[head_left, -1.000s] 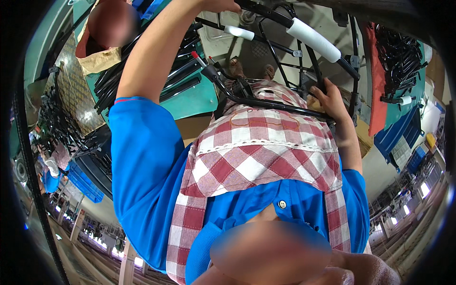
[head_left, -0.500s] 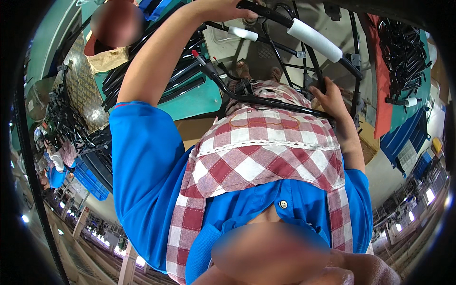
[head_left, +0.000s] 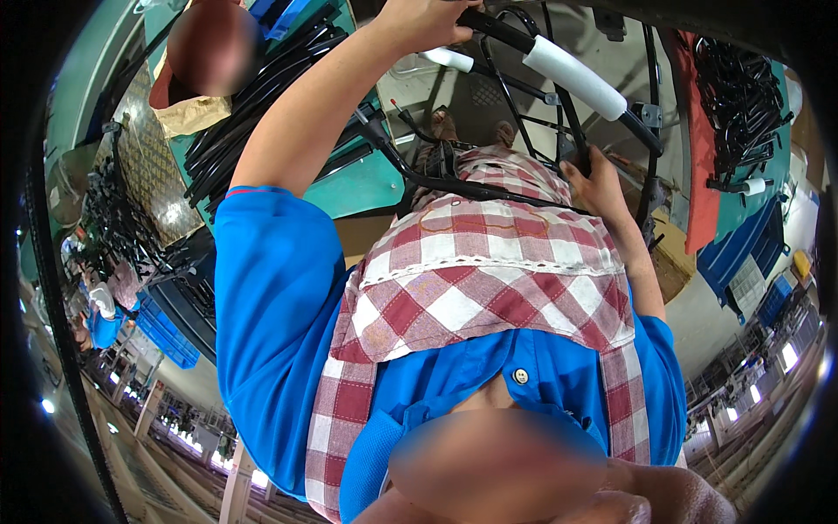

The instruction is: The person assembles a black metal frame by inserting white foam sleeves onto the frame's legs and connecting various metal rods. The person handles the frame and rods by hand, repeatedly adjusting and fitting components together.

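Observation:
A black tubular metal frame (head_left: 572, 113) stands in front of me. White foam sleeves cover parts of it, the largest being a thick foam sleeve (head_left: 576, 79) on the upper bar. My left hand (head_left: 428, 22) reaches far forward, its fingers closed round the left end of that upper bar. Lower on the right, my right hand (head_left: 601, 185) is wrapped round a black upright tube of the same frame, with the thumb on the near side. A bent black bar (head_left: 489, 186) crosses close before my checked apron.
On the left, many black tubes (head_left: 262, 105) lie on a green table (head_left: 358, 188) beside a brown paper-wrapped item (head_left: 196, 113). At right, a pile of black parts (head_left: 742, 105) rests behind a red panel (head_left: 704, 166). Blue crates (head_left: 742, 253) stand beyond.
My left forearm has shifted right and now covers the red-tipped bar end that showed before. The frame's upper bar has moved slightly left. My right hand stays on its tube.

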